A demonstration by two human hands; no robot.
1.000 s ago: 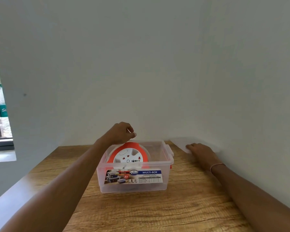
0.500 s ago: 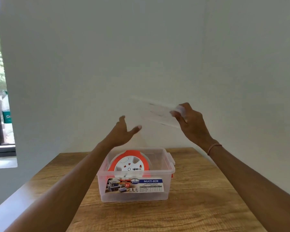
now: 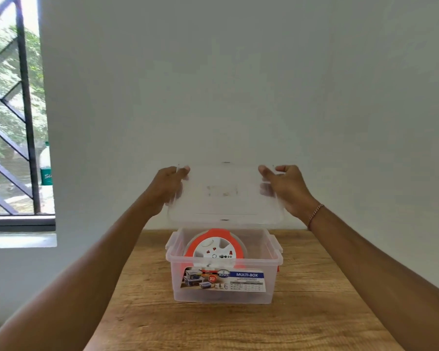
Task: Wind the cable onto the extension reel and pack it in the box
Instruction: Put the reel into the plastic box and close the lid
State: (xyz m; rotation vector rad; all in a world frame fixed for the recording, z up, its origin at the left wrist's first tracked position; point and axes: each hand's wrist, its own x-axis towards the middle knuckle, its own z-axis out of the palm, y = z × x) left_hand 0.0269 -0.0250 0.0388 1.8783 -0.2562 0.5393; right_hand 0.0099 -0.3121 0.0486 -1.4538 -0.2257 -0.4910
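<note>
A clear plastic box (image 3: 223,295) with a "MULTI-BOX" label stands on the wooden table (image 3: 302,320). Inside it the orange and white extension reel (image 3: 213,245) stands upright, its socket face toward me. The see-through lid (image 3: 224,196) hangs in the air just above the box, tilted with its top toward the wall. My left hand (image 3: 169,190) grips the lid's left edge. My right hand (image 3: 283,187) grips its right edge. The cable itself is not visible.
White walls stand close behind the table and along its right side. A barred window (image 3: 13,117) with a sill is at the left. The table's left edge runs diagonally under my left arm.
My right hand picked the lid up from the table at the back right and carried it over the box. My left hand left the reel and took the lid's left edge.
</note>
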